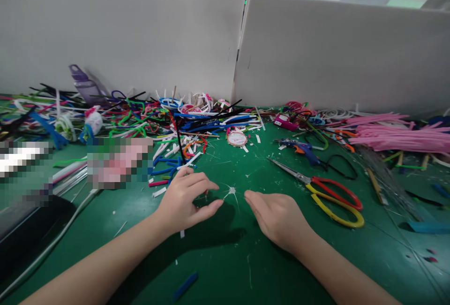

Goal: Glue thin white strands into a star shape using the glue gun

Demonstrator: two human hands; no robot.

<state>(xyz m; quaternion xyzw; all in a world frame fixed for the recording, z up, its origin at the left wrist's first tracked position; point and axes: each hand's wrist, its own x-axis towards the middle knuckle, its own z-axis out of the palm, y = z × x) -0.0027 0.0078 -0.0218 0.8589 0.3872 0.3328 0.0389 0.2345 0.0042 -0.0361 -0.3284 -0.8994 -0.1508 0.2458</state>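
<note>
My left hand hovers low over the green table, its thumb and forefinger apart with nothing seen between them. Facing it, my right hand has its fingers pressed together; anything pinched at their tips is hidden or too small to make out. In the gap between both hands is a small whitish blob with thin strands spreading from it, perhaps dried glue. To the right of my right hand lie scissors with one red and one yellow handle, and behind them a blue glue gun.
Tangled coloured pipe cleaners pile along the grey partition. A pink bundle of rods lies at right. A small round white piece rests ahead. At left are a purple bottle and a white cable.
</note>
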